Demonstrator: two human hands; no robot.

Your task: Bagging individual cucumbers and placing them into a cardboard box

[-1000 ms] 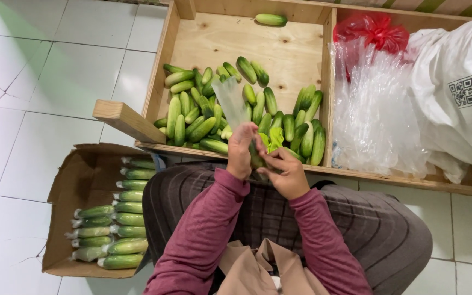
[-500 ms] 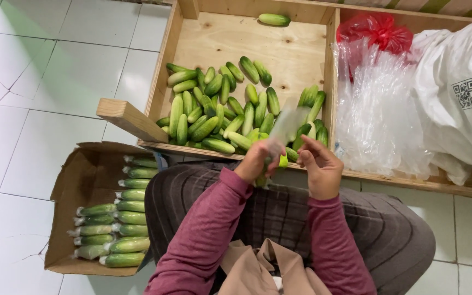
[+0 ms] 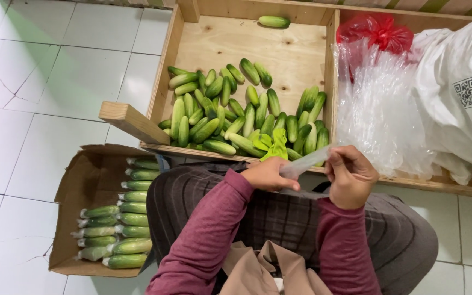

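My left hand point(image 3: 269, 175) and my right hand point(image 3: 350, 175) are over my lap, each pinching one end of a clear plastic bag point(image 3: 304, 164) stretched between them. The bag looks empty. Just beyond my hands a pile of loose green cucumbers point(image 3: 236, 117) lies in a wooden crate point(image 3: 279, 49), with a bright green scrap point(image 3: 271, 143) on the pile's near edge. A single cucumber point(image 3: 274, 21) rests at the crate's far end.
A cardboard box point(image 3: 83, 180) on the tiled floor at my left holds several bagged cucumbers point(image 3: 124, 218). To the right, a heap of clear plastic bags point(image 3: 378, 109), a red bag point(image 3: 378, 33) and a white sack point(image 3: 460, 93) fill the neighbouring crate section.
The clear bag, held up over the cucumbers a second ago, has come down and turned sideways. My hands have moved apart and to the right, stretching it between them.
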